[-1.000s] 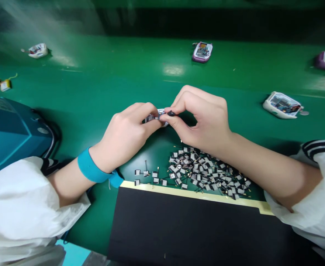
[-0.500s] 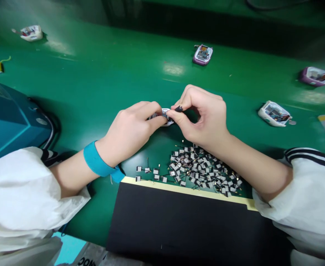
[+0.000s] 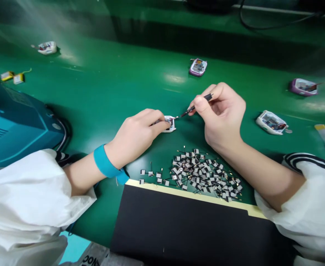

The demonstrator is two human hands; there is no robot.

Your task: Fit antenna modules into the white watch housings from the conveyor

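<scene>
My left hand is closed on a small white open device casing with a circuit board inside. The fingers cover its left part. My right hand, to the right, pinches slim black tweezers between thumb and fingers. Their tip points left and meets the casing's right edge, or lies very close to it; I cannot tell if they grip anything. Below both hands lies a pile of small black-and-silver parts with thin leads. Several similar loose parts sit left of it.
Open purple-rimmed casings and white ones are spread over the green table. A teal machine with a cable stands at left, near yellow-wrapped batteries. In front lies a black sheet with a yellow edge.
My right hand has drawn back up and right from the casing, bringing the tweezers' length into sight. My left hand still holds the casing. The whole view has shifted slightly.
</scene>
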